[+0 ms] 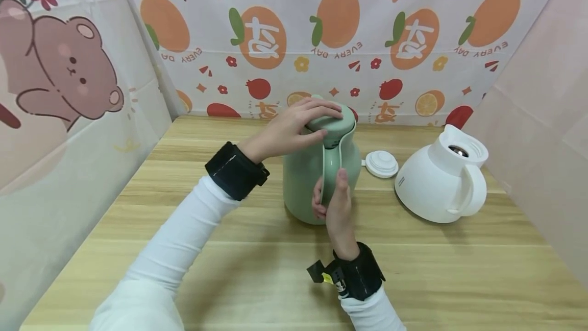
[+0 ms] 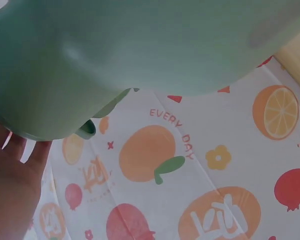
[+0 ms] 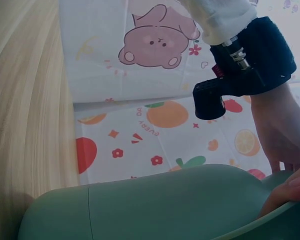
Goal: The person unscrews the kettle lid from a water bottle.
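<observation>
A tall green thermos jug (image 1: 300, 183) stands upright on the wooden table, its handle (image 1: 332, 167) toward me. My left hand (image 1: 294, 129) grips the jug's green lid (image 1: 339, 125), fingers laid over the top and thumb against the near side. The lid sits in the jug's mouth. Lower down, my right hand (image 1: 339, 206) holds the handle, with fingers curled round it and the thumb up along its near face. In the left wrist view, the left fingers (image 2: 37, 155) reach the green rim. The right wrist view shows the jug's side (image 3: 155, 205) close up.
To the right stands a white thermos jug (image 1: 436, 183) with its mouth uncovered. A round white lid (image 1: 381, 163) lies on the table (image 1: 257, 269) between the two jugs. A fruit-patterned cloth (image 1: 294, 40) hangs behind, and a bear-patterned one (image 1: 69, 65) at the left.
</observation>
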